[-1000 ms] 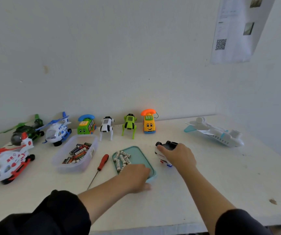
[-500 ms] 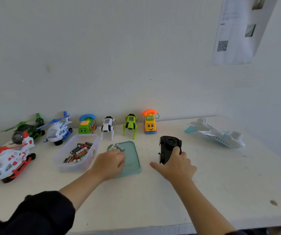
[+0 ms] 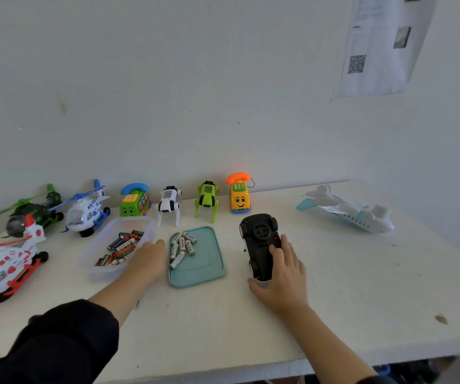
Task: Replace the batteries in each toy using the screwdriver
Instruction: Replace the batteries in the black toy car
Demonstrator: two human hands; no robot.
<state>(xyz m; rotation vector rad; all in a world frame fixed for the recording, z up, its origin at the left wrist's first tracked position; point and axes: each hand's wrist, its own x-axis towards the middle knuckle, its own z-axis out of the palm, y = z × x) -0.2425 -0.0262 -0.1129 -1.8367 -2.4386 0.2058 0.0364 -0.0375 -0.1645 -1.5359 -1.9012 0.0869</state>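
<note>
Only one view is given, from a wide-angle camera worn on the person's head. It looks forward and down over the bench [image 3: 362,286] toward the wall [image 3: 195,79], which fills the upper half of the frame. The near edge of the bench runs along the bottom, and the far edge meets the wall behind the tray [image 3: 198,261], which sits just left of the frame's middle. The camera is close enough that both forearms enter from the bottom corners, and the hands lie either side of the tray. The wide lens bends the bench's edges. A paper [image 3: 384,45] hangs on the wall, up and right of the tray, cut by the top edge.
</note>
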